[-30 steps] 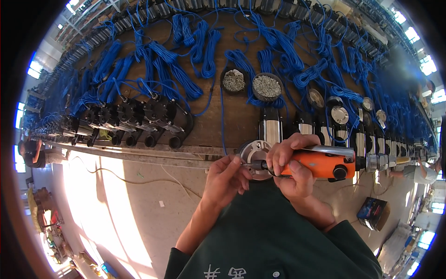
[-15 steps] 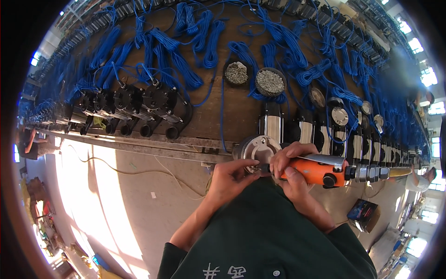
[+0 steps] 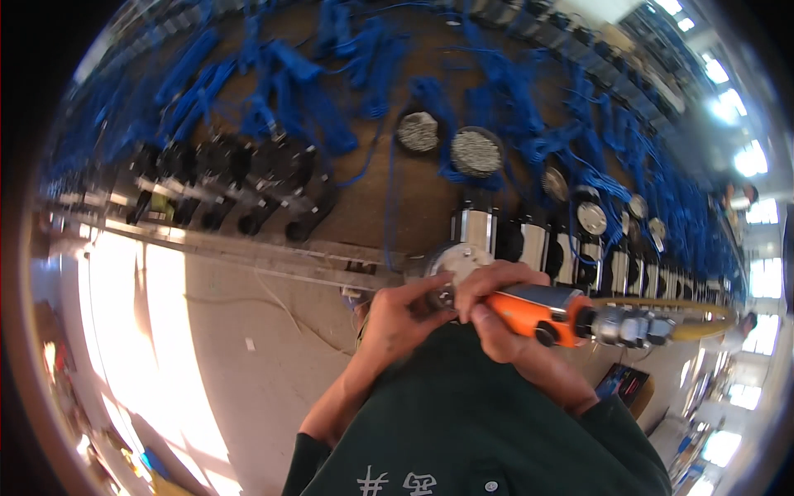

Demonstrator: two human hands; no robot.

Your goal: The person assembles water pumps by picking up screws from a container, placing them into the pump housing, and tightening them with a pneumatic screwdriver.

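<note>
Right hand grips an orange-and-grey cylindrical power tool, likely heavy and rigid, best held mid-barrel; left hand curled, its pinch indeterminable.

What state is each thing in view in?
Orange power tool: gripped by right hand; running unclear
Left hand: fingers bent, hold blurred
Round metal part: partly hidden by hands
Left bowl: filled with small pieces
Right bowl: filled likewise
Blue cables: mostly bundled

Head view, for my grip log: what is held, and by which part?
Right hand: the orange power tool, by its front end. Left hand: cannot be told.
</note>
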